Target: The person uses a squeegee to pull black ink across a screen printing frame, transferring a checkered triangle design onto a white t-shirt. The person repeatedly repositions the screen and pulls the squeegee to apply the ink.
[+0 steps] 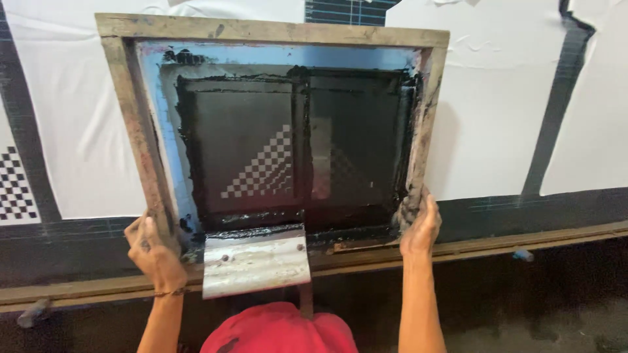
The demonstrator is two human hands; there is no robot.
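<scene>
Head view is looking down on a wooden printing screen frame (271, 124), which both bare hands are holding by its near corners. Left hand (156, 252) is closing around the near left corner of the frame, fingers wrapped on the wood and smeared with black ink; right hand (420, 225) is clasping the near right corner the same way, thumb and fingers pressing the inky rail. Between the two grips, the frame's mesh is carrying a thick coat of black ink (347, 147), with a pale checkered triangle pattern (265, 171) showing through just above and between the hands. Nearest the grips, a squeegee (255, 261) with a wet grey blade is leaning on the frame's near edge, close beside the left hand and well inside the right one. Beyond the hands, under and around the frame, white fabric (497, 117) is lying flat with dark bands crossing it, and a printed black checker patch (14, 186) is sitting out to the far side of the left grip. Below the hands, a wooden rail (536, 238) is running along the table edge, and a red cap (281, 330) is showing at the bottom, between the forearms.
</scene>
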